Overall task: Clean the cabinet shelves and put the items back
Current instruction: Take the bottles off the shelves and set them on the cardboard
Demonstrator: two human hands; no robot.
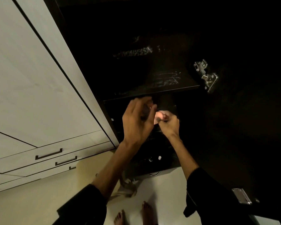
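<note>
Fingers (pixel 165 115) of the right hand (pixel 169 124) pinch a small pink object (pixel 157 118), left hand (pixel 137 120) curled beside it, under the dark shelf (pixel 152 82)

No lettering, label, brand mark or number can be read anywhere in this dim view of an open dark cabinet (pixel 152 46); its shelf (pixel 152 90), the steel hinge (pixel 205 75) and the pale drawer fronts (pixel 39 111) beside it carry no legible print or signs at all.
</note>
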